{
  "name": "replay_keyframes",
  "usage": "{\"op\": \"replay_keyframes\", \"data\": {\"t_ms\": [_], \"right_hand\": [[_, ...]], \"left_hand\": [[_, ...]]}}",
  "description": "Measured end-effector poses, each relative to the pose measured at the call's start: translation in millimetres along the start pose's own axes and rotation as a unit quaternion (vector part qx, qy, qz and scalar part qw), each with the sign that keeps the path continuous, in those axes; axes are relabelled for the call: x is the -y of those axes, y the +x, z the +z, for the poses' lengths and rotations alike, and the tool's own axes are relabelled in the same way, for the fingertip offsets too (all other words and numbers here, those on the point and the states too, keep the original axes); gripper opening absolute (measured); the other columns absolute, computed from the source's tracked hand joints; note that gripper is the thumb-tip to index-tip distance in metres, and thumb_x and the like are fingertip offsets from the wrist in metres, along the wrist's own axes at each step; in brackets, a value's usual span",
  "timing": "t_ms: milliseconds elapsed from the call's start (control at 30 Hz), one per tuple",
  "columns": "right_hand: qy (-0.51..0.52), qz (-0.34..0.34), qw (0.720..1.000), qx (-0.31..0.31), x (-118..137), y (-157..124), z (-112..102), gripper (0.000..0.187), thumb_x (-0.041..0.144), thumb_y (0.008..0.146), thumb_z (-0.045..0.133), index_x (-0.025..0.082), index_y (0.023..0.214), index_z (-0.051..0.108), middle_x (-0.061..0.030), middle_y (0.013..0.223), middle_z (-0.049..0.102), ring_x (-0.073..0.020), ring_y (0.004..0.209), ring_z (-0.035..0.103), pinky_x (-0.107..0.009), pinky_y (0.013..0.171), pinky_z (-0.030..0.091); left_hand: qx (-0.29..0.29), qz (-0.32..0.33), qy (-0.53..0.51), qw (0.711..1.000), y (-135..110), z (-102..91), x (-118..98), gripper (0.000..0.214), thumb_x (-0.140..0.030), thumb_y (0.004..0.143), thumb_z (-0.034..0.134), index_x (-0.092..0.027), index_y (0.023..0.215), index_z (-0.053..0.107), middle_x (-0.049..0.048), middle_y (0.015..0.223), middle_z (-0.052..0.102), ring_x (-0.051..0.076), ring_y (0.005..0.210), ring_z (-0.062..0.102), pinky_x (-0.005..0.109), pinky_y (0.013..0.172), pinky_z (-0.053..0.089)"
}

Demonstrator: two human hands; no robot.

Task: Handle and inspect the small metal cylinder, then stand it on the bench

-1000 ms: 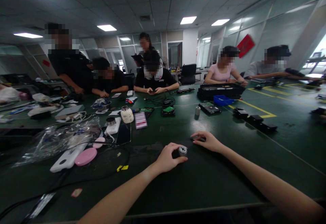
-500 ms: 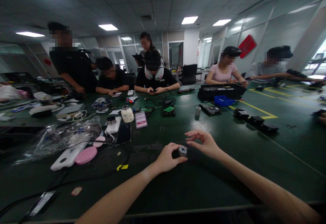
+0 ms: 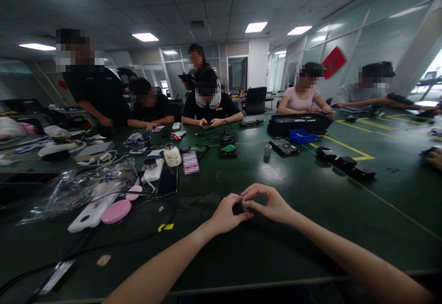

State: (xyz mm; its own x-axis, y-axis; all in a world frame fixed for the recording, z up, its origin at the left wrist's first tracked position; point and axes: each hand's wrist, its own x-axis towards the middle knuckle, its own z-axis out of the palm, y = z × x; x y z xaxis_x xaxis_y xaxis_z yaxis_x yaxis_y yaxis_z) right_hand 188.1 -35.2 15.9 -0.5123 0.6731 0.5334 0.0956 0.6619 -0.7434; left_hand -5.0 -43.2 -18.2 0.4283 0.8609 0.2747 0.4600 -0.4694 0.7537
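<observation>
Metal cylinder (image 3: pixel 246 209) stands on our green table (image 3: pixel 221 260), clasped by our left hand (image 3: pixel 225 213); our right hand (image 3: pixel 274 205) blocks its top from view, whether gripping we cannot tell. Beyond are a second cylinder (image 3: pixel 267 151) and blue tray (image 3: pixel 303 137); leftward, a pink disc (image 3: pixel 116 212).

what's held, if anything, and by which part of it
A small metal cylinder, by its side in the left hand; right hand at its top.
</observation>
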Motion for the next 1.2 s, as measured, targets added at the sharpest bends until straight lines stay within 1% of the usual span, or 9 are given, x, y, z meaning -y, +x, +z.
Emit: {"op": "replay_keyframes", "data": {"t_ms": [133, 267, 367, 433, 533, 700, 867, 1033, 1200], "right_hand": [[-0.017, 0.006, 0.999, -0.032, -4, -2, -6, 0.016, 0.025, 0.082, 0.067, 0.019, 0.097, 0.066, -0.0067, 0.096, 0.067, -0.0174, 0.076, 0.064, -0.029, 0.063, 0.053], [-0.02, -0.016, 0.999, -0.034, -5, -4, -6, 0.016, 0.021, 0.08, 0.069, 0.02, 0.096, 0.067, -0.0077, 0.105, 0.066, -0.0209, 0.094, 0.064, -0.037, 0.084, 0.052], [-0.018, -0.01, 1.0, -0.009, -4, -4, 1, 0.017, 0.019, 0.08, 0.069, 0.021, 0.097, 0.068, -0.0088, 0.111, 0.066, -0.0234, 0.105, 0.062, -0.041, 0.091, 0.049], [-0.001, 0.002, 1.0, -0.01, -6, -3, 5, 0.015, 0.02, 0.081, 0.068, 0.021, 0.095, 0.07, -0.0088, 0.108, 0.068, -0.0233, 0.104, 0.063, -0.041, 0.09, 0.051], [0.056, 0.019, 0.997, -0.046, -12, -2, 6, 0.01, 0.024, 0.078, 0.072, 0.02, 0.088, 0.07, -0.0079, 0.102, 0.069, -0.0218, 0.094, 0.067, -0.039, 0.084, 0.055], [0.127, 0.046, 0.988, -0.08, -23, -2, -3, 0.019, 0.028, 0.071, 0.078, 0.017, 0.08, 0.065, -0.0087, 0.106, 0.067, -0.0185, 0.08, 0.07, -0.036, 0.076, 0.059], [0.113, 0.061, 0.991, -0.028, -24, -4, -5, 0.022, 0.025, 0.071, 0.079, 0.017, 0.088, 0.067, -0.0101, 0.117, 0.064, -0.0198, 0.086, 0.07, -0.038, 0.082, 0.058], [0.064, 0.045, 0.997, -0.03, -17, -5, 4, 0.015, 0.024, 0.075, 0.075, 0.018, 0.086, 0.069, -0.0081, 0.106, 0.068, -0.0205, 0.091, 0.069, -0.036, 0.08, 0.059], [0.049, -0.006, 0.995, -0.09, -17, 1, -2, 0.013, 0.026, 0.074, 0.076, 0.019, 0.082, 0.068, -0.0064, 0.097, 0.069, -0.0199, 0.088, 0.069, -0.035, 0.078, 0.059]], "left_hand": [[-0.002, -0.005, 0.003, 1.0, 0, -1.1, -2, 0.041, -0.031, 0.071, 0.079, -0.016, 0.107, 0.067, 0.0092, 0.107, 0.066, 0.025, 0.101, 0.061, 0.034, 0.09, 0.046], [-0.003, 0.009, 0.008, 1.0, -1, -0.7, -1, 0.04, -0.031, 0.072, 0.079, -0.018, 0.108, 0.068, 0.0088, 0.108, 0.066, 0.026, 0.102, 0.061, 0.035, 0.091, 0.046], [0.0, 0.03, -0.001, 1.0, -1, 1.0, 3, 0.038, -0.031, 0.074, 0.077, -0.019, 0.109, 0.068, 0.0081, 0.108, 0.067, 0.025, 0.103, 0.061, 0.034, 0.092, 0.046], [-0.005, 0.032, -0.003, 0.999, 0, 2.3, 6, 0.037, -0.031, 0.074, 0.077, -0.018, 0.108, 0.068, 0.0084, 0.108, 0.067, 0.025, 0.104, 0.061, 0.034, 0.093, 0.046], [-0.01, 0.016, 0.013, 1.0, 0, 3.5, 7, 0.04, -0.033, 0.072, 0.078, -0.016, 0.107, 0.068, 0.0096, 0.107, 0.067, 0.027, 0.104, 0.061, 0.035, 0.092, 0.046], [-0.004, 0.016, 0.035, 0.999, 0, 2.6, 5, 0.041, -0.037, 0.074, 0.076, -0.018, 0.109, 0.067, 0.009, 0.107, 0.066, 0.026, 0.102, 0.061, 0.036, 0.092, 0.046], [-0.001, 0.018, 0.037, 0.999, 0, 1.6, 4, 0.041, -0.037, 0.073, 0.077, -0.017, 0.108, 0.068, 0.0091, 0.105, 0.066, 0.026, 0.1, 0.062, 0.036, 0.09, 0.047], [-0.002, 0.02, 0.032, 0.999, 0, 2.1, 4, 0.042, -0.034, 0.073, 0.077, -0.015, 0.109, 0.067, 0.0102, 0.107, 0.066, 0.026, 0.102, 0.061, 0.035, 0.09, 0.047], [-0.001, 0.02, 0.029, 0.999, 0, 1.1, 2, 0.041, -0.033, 0.073, 0.078, -0.017, 0.109, 0.068, 0.0095, 0.108, 0.067, 0.026, 0.104, 0.061, 0.035, 0.093, 0.046]]}}
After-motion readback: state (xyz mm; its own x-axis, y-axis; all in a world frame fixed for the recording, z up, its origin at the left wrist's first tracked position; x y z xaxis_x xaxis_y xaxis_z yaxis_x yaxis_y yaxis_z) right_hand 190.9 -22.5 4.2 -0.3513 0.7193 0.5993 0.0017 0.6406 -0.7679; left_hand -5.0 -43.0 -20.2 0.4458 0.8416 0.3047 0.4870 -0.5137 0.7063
